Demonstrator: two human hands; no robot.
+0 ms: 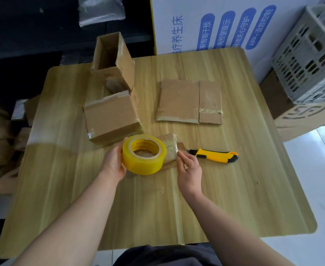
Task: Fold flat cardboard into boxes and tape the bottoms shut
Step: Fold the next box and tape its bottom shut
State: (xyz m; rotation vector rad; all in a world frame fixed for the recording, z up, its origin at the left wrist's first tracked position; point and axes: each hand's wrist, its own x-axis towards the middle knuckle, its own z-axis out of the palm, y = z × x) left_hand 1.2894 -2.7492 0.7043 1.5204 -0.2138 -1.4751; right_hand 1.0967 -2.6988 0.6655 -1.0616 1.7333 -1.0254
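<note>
Cardboard box (126,68) open; tape (144,164) in left hand (113,162)

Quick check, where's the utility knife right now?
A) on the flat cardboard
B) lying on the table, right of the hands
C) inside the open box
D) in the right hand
B: the yellow utility knife lies on the table beside the right hand, which pinches the tape end pulled from the tape roll that the left hand holds.
</note>
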